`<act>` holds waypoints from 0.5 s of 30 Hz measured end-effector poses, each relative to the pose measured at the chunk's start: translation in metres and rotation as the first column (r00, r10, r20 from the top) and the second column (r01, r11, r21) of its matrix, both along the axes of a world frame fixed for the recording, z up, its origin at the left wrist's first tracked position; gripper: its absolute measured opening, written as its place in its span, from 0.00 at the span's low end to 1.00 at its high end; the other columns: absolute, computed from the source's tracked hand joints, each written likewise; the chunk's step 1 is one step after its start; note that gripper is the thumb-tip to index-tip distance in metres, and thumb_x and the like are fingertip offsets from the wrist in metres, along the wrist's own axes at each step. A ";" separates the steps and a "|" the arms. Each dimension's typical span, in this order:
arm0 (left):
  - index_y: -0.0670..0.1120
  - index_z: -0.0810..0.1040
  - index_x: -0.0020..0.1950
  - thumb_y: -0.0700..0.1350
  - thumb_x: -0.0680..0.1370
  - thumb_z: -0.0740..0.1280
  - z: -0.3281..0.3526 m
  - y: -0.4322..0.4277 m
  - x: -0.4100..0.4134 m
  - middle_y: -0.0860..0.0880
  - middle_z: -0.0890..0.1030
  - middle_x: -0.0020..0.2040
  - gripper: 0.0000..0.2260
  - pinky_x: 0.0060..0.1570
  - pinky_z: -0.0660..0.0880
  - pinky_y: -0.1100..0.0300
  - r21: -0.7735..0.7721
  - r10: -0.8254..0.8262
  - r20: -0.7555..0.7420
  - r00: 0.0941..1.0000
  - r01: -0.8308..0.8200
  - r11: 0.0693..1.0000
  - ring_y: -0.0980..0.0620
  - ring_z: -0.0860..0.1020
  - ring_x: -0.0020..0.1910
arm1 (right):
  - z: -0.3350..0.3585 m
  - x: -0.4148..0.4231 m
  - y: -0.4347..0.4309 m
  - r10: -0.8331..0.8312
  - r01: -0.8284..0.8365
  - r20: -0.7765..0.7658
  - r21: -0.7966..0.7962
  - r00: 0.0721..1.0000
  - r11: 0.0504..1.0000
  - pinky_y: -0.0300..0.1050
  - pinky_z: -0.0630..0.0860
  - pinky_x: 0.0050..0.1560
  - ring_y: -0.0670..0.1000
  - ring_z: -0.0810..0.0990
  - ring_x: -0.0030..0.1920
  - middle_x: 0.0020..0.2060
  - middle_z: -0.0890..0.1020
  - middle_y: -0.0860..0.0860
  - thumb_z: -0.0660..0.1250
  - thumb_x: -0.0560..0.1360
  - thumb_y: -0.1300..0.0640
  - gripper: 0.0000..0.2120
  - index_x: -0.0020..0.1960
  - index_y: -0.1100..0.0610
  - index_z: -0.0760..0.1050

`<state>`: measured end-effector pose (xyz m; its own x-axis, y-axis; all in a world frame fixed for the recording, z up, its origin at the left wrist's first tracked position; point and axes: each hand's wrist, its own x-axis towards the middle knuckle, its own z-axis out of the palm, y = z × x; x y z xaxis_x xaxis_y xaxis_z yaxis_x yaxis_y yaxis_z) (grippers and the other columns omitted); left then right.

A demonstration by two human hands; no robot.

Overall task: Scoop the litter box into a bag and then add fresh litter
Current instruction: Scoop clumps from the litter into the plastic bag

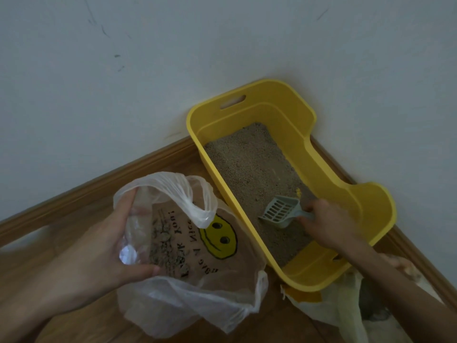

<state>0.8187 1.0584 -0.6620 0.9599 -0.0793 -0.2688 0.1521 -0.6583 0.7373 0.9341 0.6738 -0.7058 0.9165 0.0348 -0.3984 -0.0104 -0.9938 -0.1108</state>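
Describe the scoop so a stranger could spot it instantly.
Find the yellow litter box against the wall. At its near end, resting on the litter, is the scoop, held by the right hand. It is the only pale grey, slotted plastic thing there.

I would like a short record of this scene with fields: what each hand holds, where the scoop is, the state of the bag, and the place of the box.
left hand: holds open the clear plastic bag
right hand: grips the handle of the grey scoop
scoop position: inside the yellow litter box, slotted head down on the litter
bag contents: some litter already inside
box position: on the wooden floor, against the wall
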 end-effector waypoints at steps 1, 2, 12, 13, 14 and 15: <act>0.76 0.45 0.70 0.54 0.60 0.82 0.000 0.000 0.000 0.67 0.70 0.66 0.55 0.60 0.72 0.59 -0.007 -0.002 0.001 1.000 0.002 1.000 0.63 0.71 0.63 | -0.004 0.000 0.002 -0.013 0.013 -0.004 0.040 1.000 0.999 0.43 0.74 0.25 0.48 0.78 0.30 0.34 0.79 0.49 0.65 0.78 0.50 0.12 0.58 0.55 0.78; 0.77 0.45 0.69 0.53 0.60 0.82 0.000 -0.001 0.000 0.68 0.69 0.66 0.55 0.59 0.71 0.61 -0.012 -0.006 0.001 1.000 0.006 1.000 0.64 0.71 0.63 | -0.007 0.000 0.005 -0.025 0.026 -0.010 0.074 1.000 0.997 0.46 0.77 0.27 0.49 0.79 0.30 0.34 0.79 0.50 0.65 0.78 0.51 0.12 0.57 0.56 0.78; 0.78 0.49 0.66 0.51 0.59 0.83 -0.002 -0.004 0.002 0.62 0.68 0.70 0.53 0.60 0.69 0.61 0.004 -0.001 0.042 0.999 0.000 1.000 0.59 0.69 0.67 | -0.035 0.017 0.038 -0.163 0.163 -0.027 0.308 0.986 0.937 0.42 0.66 0.25 0.48 0.73 0.27 0.33 0.78 0.51 0.64 0.80 0.53 0.09 0.57 0.56 0.78; 0.77 0.48 0.68 0.52 0.59 0.82 -0.002 -0.005 0.001 0.61 0.67 0.71 0.54 0.62 0.69 0.59 0.008 -0.001 0.032 0.999 0.001 1.000 0.59 0.69 0.68 | -0.038 0.019 0.041 -0.172 0.171 -0.027 0.327 0.985 0.929 0.41 0.66 0.26 0.48 0.74 0.28 0.34 0.78 0.50 0.64 0.80 0.53 0.10 0.57 0.56 0.77; 0.76 0.48 0.69 0.53 0.58 0.82 -0.002 -0.005 0.001 0.61 0.67 0.72 0.54 0.64 0.69 0.57 0.009 0.004 0.030 1.000 -0.004 1.000 0.59 0.68 0.69 | -0.041 0.019 0.044 -0.187 0.185 -0.027 0.346 0.982 0.920 0.41 0.66 0.26 0.47 0.74 0.29 0.36 0.78 0.50 0.64 0.80 0.53 0.10 0.58 0.56 0.77; 0.75 0.48 0.69 0.54 0.57 0.82 -0.003 -0.004 0.001 0.59 0.67 0.72 0.54 0.65 0.68 0.55 0.009 0.015 0.033 0.999 -0.015 1.000 0.57 0.68 0.69 | -0.045 0.020 0.046 -0.210 0.205 -0.027 0.366 0.977 0.908 0.40 0.65 0.27 0.47 0.74 0.29 0.38 0.78 0.50 0.64 0.80 0.52 0.10 0.58 0.56 0.77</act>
<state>0.8193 1.0545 -0.6651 0.9694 -0.0624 -0.2374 0.1374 -0.6632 0.7358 0.9544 0.7202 -0.7505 0.9239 -0.0160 -0.3824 -0.2079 -0.8599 -0.4662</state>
